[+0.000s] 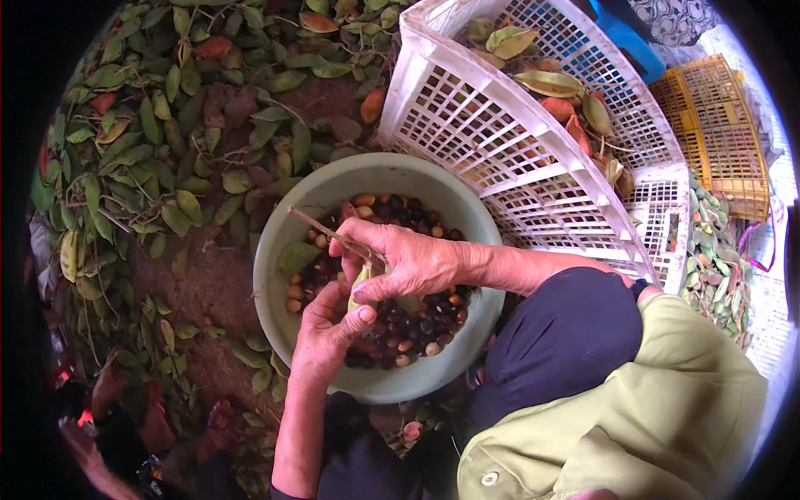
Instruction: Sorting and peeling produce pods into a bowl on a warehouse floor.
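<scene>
Both of my hands meet over a pale green plastic basin [494,369] that holds many dark brown and tan round seeds [431,325]. A green, pointed seed pod [360,284] on a woody twig is held between them. My right hand [406,256] grips the pod's stem end, with the twig [325,231] jutting out past the fingers. My left hand [331,328] pinches the lower part of the pod between thumb and fingers, which hide much of it. A flat green piece [297,256] lies among the seeds at the basin's left side.
A white plastic crate [500,119] with green and orange pods leans at the basin's upper right. Green husks or leaves [150,137] cover much of the brown ground to the left. A yellow crate [719,131] stands at the far right. Part of another person's arm [94,459] shows at bottom left.
</scene>
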Demonstrator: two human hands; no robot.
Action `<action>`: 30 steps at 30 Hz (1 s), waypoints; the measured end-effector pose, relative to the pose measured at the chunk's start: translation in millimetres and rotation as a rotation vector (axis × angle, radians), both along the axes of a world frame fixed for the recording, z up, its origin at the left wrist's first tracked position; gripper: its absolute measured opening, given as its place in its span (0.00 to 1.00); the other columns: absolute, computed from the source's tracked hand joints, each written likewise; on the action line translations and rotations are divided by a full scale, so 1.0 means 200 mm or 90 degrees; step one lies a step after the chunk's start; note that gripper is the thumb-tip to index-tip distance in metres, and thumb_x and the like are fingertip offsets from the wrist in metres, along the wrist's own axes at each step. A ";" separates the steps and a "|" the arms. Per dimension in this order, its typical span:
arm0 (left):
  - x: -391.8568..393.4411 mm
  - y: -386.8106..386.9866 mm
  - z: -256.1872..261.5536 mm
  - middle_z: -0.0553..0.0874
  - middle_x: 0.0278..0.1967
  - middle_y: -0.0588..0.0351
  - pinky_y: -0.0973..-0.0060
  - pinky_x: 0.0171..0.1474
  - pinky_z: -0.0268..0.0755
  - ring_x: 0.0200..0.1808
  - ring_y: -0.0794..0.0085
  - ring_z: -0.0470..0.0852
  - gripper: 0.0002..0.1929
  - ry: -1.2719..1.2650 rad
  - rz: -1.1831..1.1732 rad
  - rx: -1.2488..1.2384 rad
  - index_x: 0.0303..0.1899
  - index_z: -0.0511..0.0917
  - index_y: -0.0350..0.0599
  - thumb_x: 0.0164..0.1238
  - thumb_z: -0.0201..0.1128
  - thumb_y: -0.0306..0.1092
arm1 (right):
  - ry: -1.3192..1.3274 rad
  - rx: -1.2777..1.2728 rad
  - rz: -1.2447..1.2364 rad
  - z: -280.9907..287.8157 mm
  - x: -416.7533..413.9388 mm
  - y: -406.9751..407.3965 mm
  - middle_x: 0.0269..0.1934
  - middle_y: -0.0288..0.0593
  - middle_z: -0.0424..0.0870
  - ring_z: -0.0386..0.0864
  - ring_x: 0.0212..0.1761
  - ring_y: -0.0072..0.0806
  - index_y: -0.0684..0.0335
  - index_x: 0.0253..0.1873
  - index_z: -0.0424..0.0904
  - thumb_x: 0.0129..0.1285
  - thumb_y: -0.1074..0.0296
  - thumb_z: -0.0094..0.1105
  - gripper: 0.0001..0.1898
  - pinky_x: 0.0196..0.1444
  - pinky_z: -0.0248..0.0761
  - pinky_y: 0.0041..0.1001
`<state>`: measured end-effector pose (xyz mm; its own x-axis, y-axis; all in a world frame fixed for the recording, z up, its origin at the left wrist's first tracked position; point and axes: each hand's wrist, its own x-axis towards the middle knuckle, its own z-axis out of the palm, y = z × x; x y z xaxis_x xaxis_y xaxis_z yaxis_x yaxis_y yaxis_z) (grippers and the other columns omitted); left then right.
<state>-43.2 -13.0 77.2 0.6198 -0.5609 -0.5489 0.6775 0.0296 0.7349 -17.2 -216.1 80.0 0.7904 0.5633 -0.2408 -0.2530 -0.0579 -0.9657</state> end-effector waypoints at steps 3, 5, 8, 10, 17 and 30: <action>-0.01 -0.03 -0.01 0.81 0.36 0.63 0.82 0.32 0.73 0.36 0.81 0.78 0.25 0.008 0.026 -0.011 0.54 0.75 0.42 0.61 0.69 0.47 | -0.064 0.022 -0.031 0.00 -0.01 -0.01 0.44 0.42 0.72 0.71 0.48 0.25 0.68 0.56 0.63 0.55 0.68 0.67 0.27 0.52 0.69 0.29; -0.01 -0.03 -0.01 0.81 0.39 0.61 0.79 0.30 0.78 0.37 0.79 0.80 0.25 0.059 0.052 -0.031 0.56 0.74 0.41 0.64 0.66 0.46 | -0.040 0.039 -0.016 0.02 -0.01 -0.02 0.46 0.43 0.72 0.71 0.50 0.27 0.68 0.57 0.63 0.57 0.69 0.65 0.26 0.55 0.69 0.29; 0.00 -0.03 -0.03 0.82 0.42 0.58 0.73 0.28 0.82 0.38 0.75 0.82 0.25 0.056 0.037 -0.033 0.58 0.73 0.40 0.66 0.64 0.46 | -0.042 0.054 -0.008 0.02 -0.02 -0.05 0.46 0.43 0.72 0.71 0.52 0.28 0.67 0.57 0.63 0.58 0.69 0.62 0.25 0.57 0.68 0.30; -0.01 -0.04 -0.06 0.82 0.43 0.58 0.73 0.29 0.82 0.39 0.75 0.83 0.26 0.077 0.048 -0.060 0.58 0.72 0.39 0.66 0.63 0.46 | -0.057 0.058 -0.009 0.01 -0.03 -0.07 0.46 0.43 0.72 0.71 0.52 0.29 0.67 0.57 0.63 0.59 0.69 0.61 0.23 0.57 0.67 0.31; -0.04 -0.10 -0.11 0.82 0.46 0.58 0.66 0.38 0.84 0.45 0.73 0.83 0.22 0.135 0.160 -0.089 0.56 0.74 0.44 0.64 0.65 0.43 | -0.229 -0.083 0.030 0.00 -0.06 -0.09 0.46 0.44 0.71 0.74 0.49 0.34 0.64 0.55 0.67 0.64 0.71 0.57 0.16 0.51 0.68 0.31; -0.05 -0.16 -0.24 0.82 0.35 0.61 0.80 0.38 0.70 0.35 0.80 0.77 0.11 -0.093 0.085 0.163 0.40 0.78 0.37 0.55 0.65 0.29 | -0.292 -0.019 0.024 -0.12 -0.15 -0.07 0.40 0.47 0.72 0.74 0.45 0.42 0.65 0.50 0.74 0.65 0.69 0.56 0.11 0.50 0.68 0.37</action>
